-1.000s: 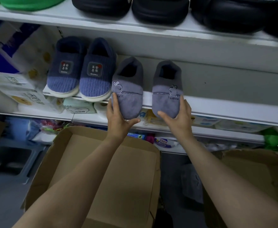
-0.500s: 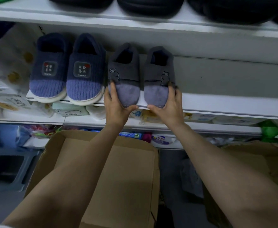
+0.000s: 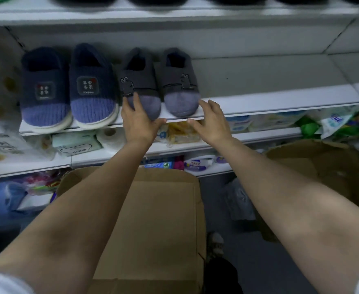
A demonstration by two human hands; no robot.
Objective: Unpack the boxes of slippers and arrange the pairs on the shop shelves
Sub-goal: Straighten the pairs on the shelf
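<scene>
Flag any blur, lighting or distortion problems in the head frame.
Head view: dim, flat light; top shelf and its dark slippers smeared by blur; shelf lines bow from wide-angle distortion; grey slippers and both hands, left and right, reasonably sharp; no glare.

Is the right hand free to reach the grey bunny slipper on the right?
Probably yes. The right hand is open, just beside the right grey slipper at the shelf edge, with nothing between them.

I can read "Happy" under four Chinese characters on the square patch of the right navy knitted slipper point(image 3: 92, 87); its mate point(image 3: 45, 90) carries the same patch, too blurred to read. Packaging print on the lower shelves point(image 3: 110, 164) is illegible to me.
</scene>
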